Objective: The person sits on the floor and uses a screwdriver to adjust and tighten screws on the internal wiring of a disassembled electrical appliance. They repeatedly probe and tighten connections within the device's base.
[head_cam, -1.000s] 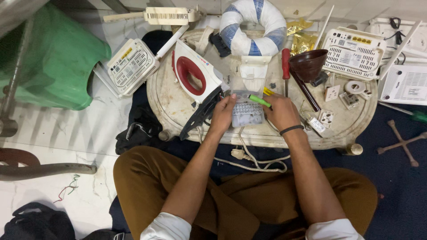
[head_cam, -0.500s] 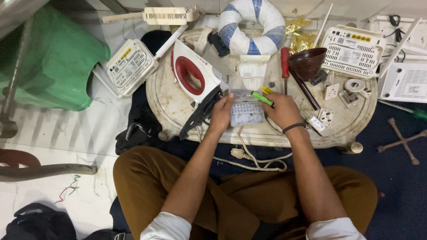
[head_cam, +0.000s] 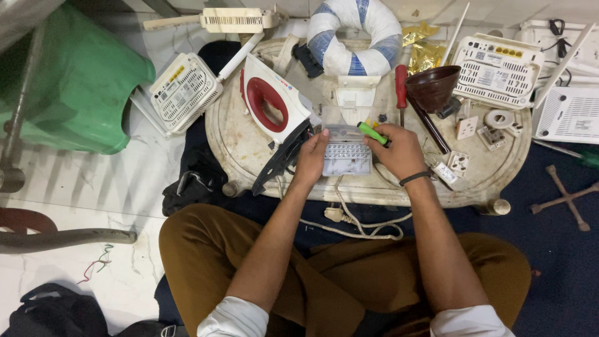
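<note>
My left hand [head_cam: 311,159] grips the left edge of a small clear plastic device [head_cam: 347,153] with rows of white dots, lying on the low round table [head_cam: 249,150]. My right hand [head_cam: 399,150] rests at the device's right side and holds a green-handled tool [head_cam: 373,133] across its top corner. A white cord [head_cam: 349,218] runs from under the device down toward my lap.
A red and white iron [head_cam: 272,103] lies just left of my left hand. A red screwdriver [head_cam: 400,87], a brown funnel [head_cam: 432,88], white sockets [head_cam: 458,163], a tape roll [head_cam: 499,118] and routers [head_cam: 494,67] crowd the table. A green stool [head_cam: 68,93] stands at far left.
My hands and the device have shifted slightly away from me on the table. The green tool now lies higher, over the device's top right corner.
</note>
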